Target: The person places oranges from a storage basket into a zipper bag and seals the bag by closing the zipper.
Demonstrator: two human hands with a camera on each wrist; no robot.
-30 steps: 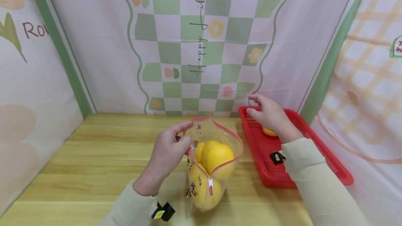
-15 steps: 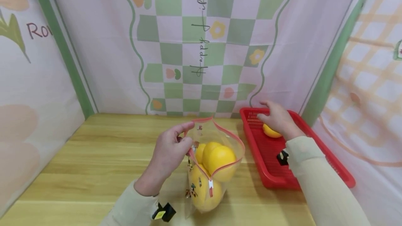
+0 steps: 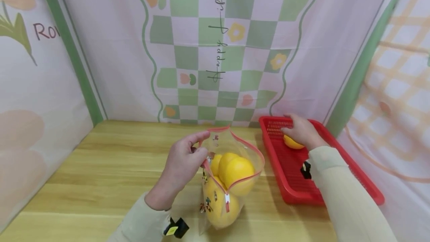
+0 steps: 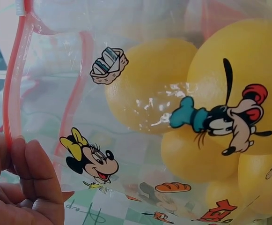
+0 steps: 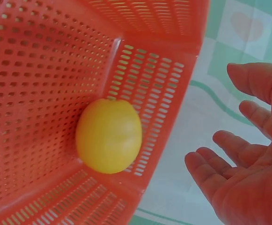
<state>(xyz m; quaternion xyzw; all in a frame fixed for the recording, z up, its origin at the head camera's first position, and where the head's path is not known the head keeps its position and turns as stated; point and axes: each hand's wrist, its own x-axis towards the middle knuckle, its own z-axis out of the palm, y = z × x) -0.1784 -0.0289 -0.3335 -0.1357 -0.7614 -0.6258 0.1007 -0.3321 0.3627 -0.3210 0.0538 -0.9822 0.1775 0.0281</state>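
Observation:
My left hand [image 3: 183,160] pinches the pink-zippered rim of a clear plastic zip bag [image 3: 205,208] printed with cartoon figures, keeping its mouth spread. Several round yellow fruits [image 3: 239,173] sit inside the bag. In the left wrist view, thumb and fingers grip the pink edge beside the printed plastic [image 4: 93,108]. At the right, my right hand [image 3: 304,132] is over the far end of a red plastic basket [image 3: 285,193], just above one yellow fruit [image 3: 292,143]. Its fingers are spread and hold nothing in the right wrist view, apart from the fruit [image 5: 110,136].
The wooden table [image 3: 111,167] carries the bag and the basket. A patterned cloth backdrop [image 3: 248,85] rises right behind the table, and more printed cloth hangs at both sides. The basket's raised perforated walls [image 5: 150,89] surround the single fruit.
My right hand has lowered and moved slightly right, down toward the fruit in the basket. My left hand keeps its hold on the bag's rim; the view has shifted slightly.

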